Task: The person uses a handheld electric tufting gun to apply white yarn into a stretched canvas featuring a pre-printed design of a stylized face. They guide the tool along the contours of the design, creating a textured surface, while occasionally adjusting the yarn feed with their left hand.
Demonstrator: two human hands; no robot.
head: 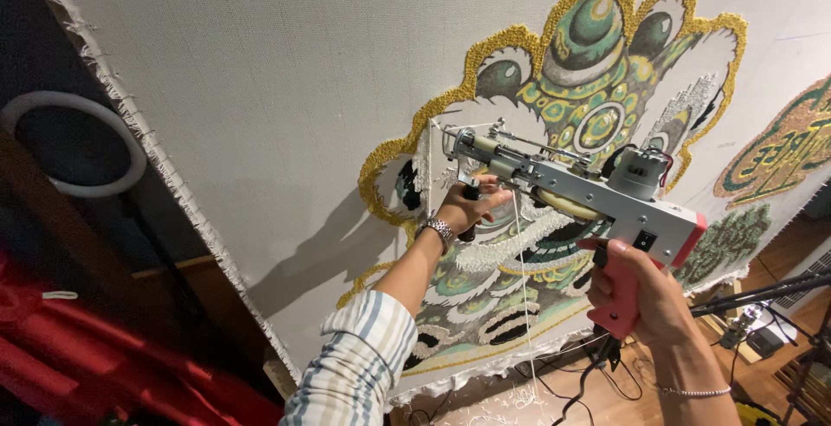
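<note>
Bracing a tufting gun [571, 185] against the stretched backing cloth [260, 88], needle end pressed into the white patch of the gold-edged tufted design [597, 71]. Right hand [636, 292] wrapped tight round the pink rear handle for steering; left hand [467, 207] closed on the black front handle for steadying. White yarn [519, 244] hanging slack below, apparently feeding the needle.

The left hand [467, 207] is raised on an outstretched arm in a blue-and-cream striped sleeve, a silver link watch at the wrist, its fingers [493, 190] curled shut around a dark front handle. The right hand [636, 292] sits lower and nearer, bare forearm rising from below with a thin chain bracelet at the wrist, fingers wrapped tight about a pink pistol grip.
</note>
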